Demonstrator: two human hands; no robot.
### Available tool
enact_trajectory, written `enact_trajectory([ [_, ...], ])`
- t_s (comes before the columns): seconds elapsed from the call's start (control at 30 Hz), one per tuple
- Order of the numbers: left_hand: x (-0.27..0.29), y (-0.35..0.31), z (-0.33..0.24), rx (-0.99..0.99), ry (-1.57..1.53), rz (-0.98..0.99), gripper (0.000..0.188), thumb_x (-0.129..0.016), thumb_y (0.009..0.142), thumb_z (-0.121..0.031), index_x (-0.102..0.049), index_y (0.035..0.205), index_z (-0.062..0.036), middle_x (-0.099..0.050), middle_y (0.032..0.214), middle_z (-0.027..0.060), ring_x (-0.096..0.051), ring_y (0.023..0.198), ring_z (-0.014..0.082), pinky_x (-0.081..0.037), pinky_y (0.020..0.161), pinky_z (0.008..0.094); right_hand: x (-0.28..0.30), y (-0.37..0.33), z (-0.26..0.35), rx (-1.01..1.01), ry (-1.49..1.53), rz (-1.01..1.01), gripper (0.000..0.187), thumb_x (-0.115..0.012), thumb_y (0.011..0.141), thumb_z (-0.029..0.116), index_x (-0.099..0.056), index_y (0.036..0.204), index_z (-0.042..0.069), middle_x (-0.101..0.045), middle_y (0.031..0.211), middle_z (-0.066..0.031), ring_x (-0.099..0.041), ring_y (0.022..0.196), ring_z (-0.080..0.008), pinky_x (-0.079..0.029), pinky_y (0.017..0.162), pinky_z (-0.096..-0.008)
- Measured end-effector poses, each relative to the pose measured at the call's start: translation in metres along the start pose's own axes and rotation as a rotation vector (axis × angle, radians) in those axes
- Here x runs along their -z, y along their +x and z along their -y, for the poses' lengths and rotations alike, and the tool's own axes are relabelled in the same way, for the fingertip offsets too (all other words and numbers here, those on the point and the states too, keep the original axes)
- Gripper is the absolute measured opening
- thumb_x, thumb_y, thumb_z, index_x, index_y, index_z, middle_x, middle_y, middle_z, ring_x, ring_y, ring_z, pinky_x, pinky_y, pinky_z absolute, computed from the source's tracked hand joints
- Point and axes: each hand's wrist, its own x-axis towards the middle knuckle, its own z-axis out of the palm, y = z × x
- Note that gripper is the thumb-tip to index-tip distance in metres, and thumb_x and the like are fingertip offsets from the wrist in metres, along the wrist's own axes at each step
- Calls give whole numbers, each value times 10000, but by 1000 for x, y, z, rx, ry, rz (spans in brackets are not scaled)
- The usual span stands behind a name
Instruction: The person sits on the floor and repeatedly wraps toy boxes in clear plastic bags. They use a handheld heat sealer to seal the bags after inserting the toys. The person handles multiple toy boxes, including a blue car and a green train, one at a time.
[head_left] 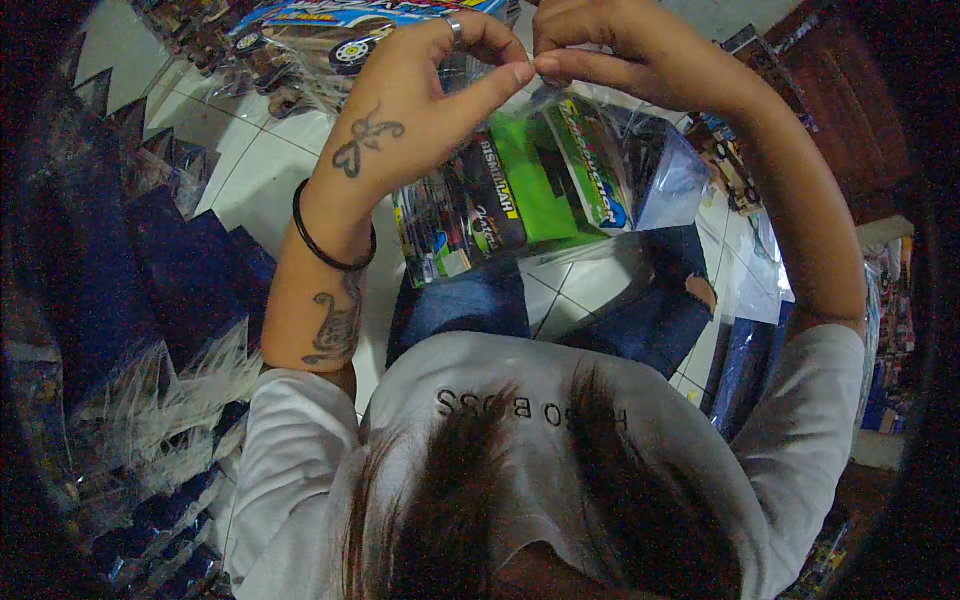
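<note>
A green and black toy truck (540, 180) with printed stickers sits in clear plastic wrapping between my knees. Above it, my left hand (430, 100) is closed in a pinch, thumb against fingertip, with a ring on one finger. My right hand (620, 50) pinches right beside it, the fingertips of both hands almost touching. They seem to grip the gathered top of the clear plastic bag (640, 130); the exact bit between the fingers is too small to make out. Beyond my left hand lies another toy truck (350, 50), blue and white with black wheels, also in clear plastic.
Many dark blue pieces (130, 270) with clear plastic are piled along the left. White floor tiles (215, 155) show between things. More toy vehicles (730, 170) stand beyond my right forearm, near a brown wooden surface (840, 100). Flat blue wrapped pieces (745, 365) lie by my right elbow.
</note>
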Motion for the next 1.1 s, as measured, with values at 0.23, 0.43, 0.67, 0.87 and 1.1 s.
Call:
enact_trajectory([
  [0.23, -8, 3, 10, 169, -563, 49, 320, -650, 876, -294, -658, 1007, -2, -661, 874, 44, -595, 803, 109, -466, 724, 253, -7, -12, 16, 64, -705, -114, 146, -622, 893, 228, -644, 954, 97, -617, 890, -55, -537, 926, -217, -379, 867, -417],
  [0.43, -10, 0, 6, 8, -146, -53, 301, -666, 864, -293, -674, 963, -9, -659, 839, 54, -596, 793, 111, -472, 724, 267, 0, -11, 19, 41, -456, -27, 186, -588, 918, 254, -617, 904, 71, -581, 852, -58, -526, 906, -230, -373, 857, -413],
  [0.67, 12, 3, -4, 72, -28, 108, 240, -656, 896, -269, -667, 986, -46, -647, 908, 4, -586, 854, 71, -464, 775, 228, 7, -4, 12, -248, 12, 116, 214, -572, 929, 258, -603, 885, 51, -584, 862, -84, -533, 866, -247, -375, 860, -420],
  [0.87, -8, 5, 14, 163, -531, 102, 319, -612, 890, -337, -680, 999, -45, -671, 863, 46, -577, 719, 127, -454, 673, 268, -17, -17, 17, 128, -647, -204, 166, -617, 872, 225, -619, 895, 61, -590, 867, -63, -543, 895, -241, -381, 854, -424],
  [1.1, -9, -7, 10, -99, 115, -60, 286, -657, 843, -359, -684, 898, -79, -669, 837, 74, -593, 802, 205, -416, 836, 334, -13, -19, 17, 37, -498, -127, 150, -660, 860, 221, -648, 902, 77, -614, 848, -55, -551, 912, -220, -360, 866, -413],
])
